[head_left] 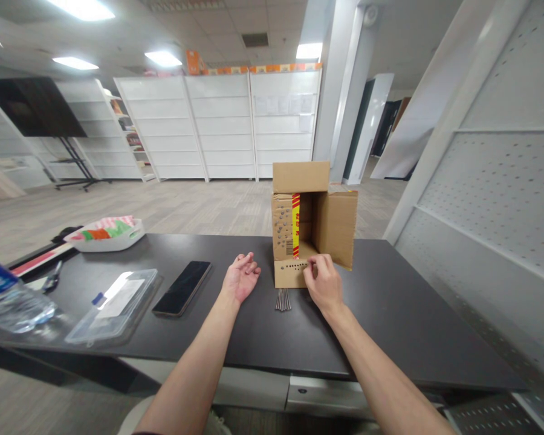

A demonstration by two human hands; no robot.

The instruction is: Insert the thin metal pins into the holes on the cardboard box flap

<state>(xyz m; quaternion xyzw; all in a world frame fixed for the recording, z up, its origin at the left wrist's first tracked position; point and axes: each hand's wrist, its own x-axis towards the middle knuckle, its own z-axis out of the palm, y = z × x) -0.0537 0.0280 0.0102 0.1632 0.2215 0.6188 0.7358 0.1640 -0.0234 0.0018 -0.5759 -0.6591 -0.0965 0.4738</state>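
My right hand (326,281) pinches at the edge of a cardboard box's lower flap (290,279), thumb and fingers drawn together; whether anything sits between the fingertips, I cannot tell. My left hand (242,278) rests palm up beside the box, fingers loosely curled, nothing visible in it.

The box (317,223) stands just ahead of my hands, its open side facing me. By my reading the work is partway along: a scatter of round grey metal heads (280,225) dots the left flap, and a row of small dark holes (294,266) runs across the lower one, most with nothing visible in them. Between my hands, a fan of slim, shiny nails (283,300) lies loose, seemingly unused; nails or screws, they are too small to tell.

The cardboard is plain brown and matte, crossed by a glossy red-and-yellow tape strip (296,226). Beyond my right hand, the right flap (341,229) swings wide, flat and stiff.

Left of my left hand, on the smooth dark table (390,314), lie a flat black phone (182,288), a clear hard plastic case (118,308) and, farthest out, a crinkled water bottle (13,302). Past them sits a rounded white tray (113,243) of soft, bright cloth (113,228).
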